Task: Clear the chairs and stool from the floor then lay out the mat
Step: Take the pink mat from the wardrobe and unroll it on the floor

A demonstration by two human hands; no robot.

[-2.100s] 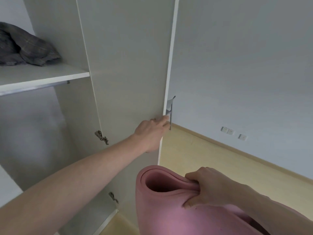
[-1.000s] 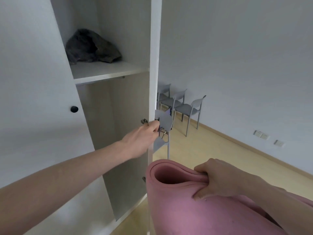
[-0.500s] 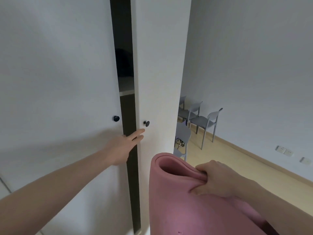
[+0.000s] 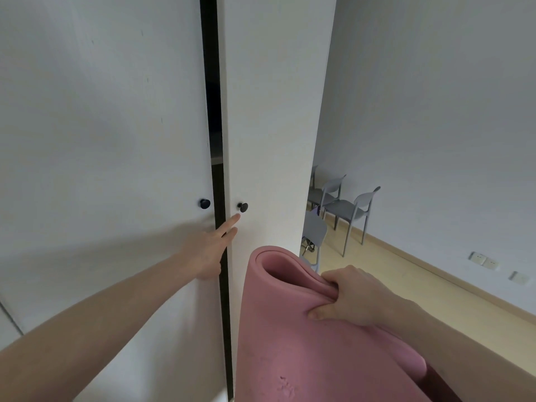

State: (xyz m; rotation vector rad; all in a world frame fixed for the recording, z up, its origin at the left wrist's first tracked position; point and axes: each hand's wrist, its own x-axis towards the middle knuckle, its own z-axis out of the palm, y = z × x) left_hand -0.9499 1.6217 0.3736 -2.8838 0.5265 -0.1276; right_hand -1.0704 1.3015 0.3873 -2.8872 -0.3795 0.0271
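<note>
A rolled pink mat (image 4: 293,343) stands upright in front of me. My right hand (image 4: 351,300) grips its upper edge, fingers tucked inside the roll and thumb outside. My left hand (image 4: 211,248) reaches out with straight fingers, fingertips touching the right cupboard door (image 4: 269,126) just below its black knob (image 4: 242,207). Grey chairs (image 4: 352,211) stand along the far wall past the cupboard's right edge, and another grey chair (image 4: 314,233) is partly hidden behind the cupboard and the mat.
The left cupboard door (image 4: 101,140) is closed, with its own black knob (image 4: 205,203). A narrow dark gap (image 4: 216,140) remains between the two doors. Light wood floor (image 4: 420,288) runs to the right, beside a white wall with sockets (image 4: 483,261).
The right cupboard door swung from wide open to nearly closed. My left hand let go of the door edge and now pushes flat near the knob. The mat stayed in my right hand.
</note>
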